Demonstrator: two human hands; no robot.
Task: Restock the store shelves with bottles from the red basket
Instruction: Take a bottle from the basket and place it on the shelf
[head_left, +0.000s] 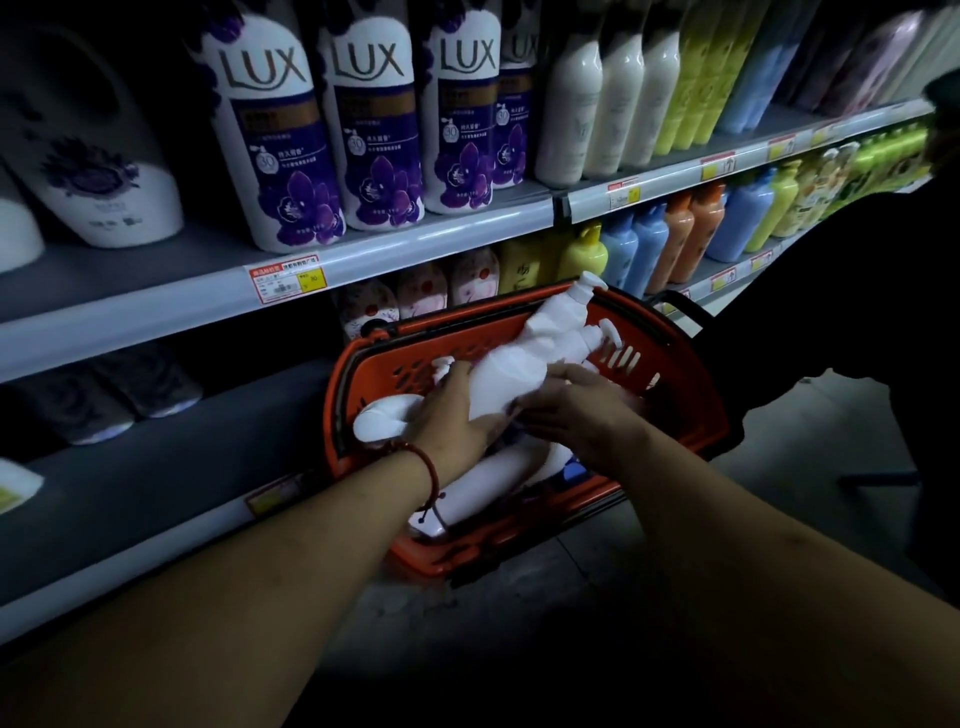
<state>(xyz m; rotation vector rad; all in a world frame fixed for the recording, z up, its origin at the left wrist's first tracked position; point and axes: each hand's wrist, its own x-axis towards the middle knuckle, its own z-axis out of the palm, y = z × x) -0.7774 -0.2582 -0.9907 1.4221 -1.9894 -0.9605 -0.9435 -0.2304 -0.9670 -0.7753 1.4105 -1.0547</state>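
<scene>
A red basket (691, 415) stands on the floor against the shelving, with several white pump bottles lying in it. Both hands reach into the basket. My left hand (452, 410) and my right hand (576, 410) hold one white pump bottle (519, 364) from either side near its base. The bottle is tilted, with its pump head pointing up and away over the basket's far rim. Another white bottle (483, 483) lies under my wrists, and a third white bottle (384, 421) shows left of my left hand.
Purple-and-white LUX bottles (374, 130) fill the upper shelf (156, 306), with cream, yellow and blue bottles further right. The lower shelf (130, 499) has a wide bare stretch left of the basket. A person in dark clothes (857, 291) stands at right.
</scene>
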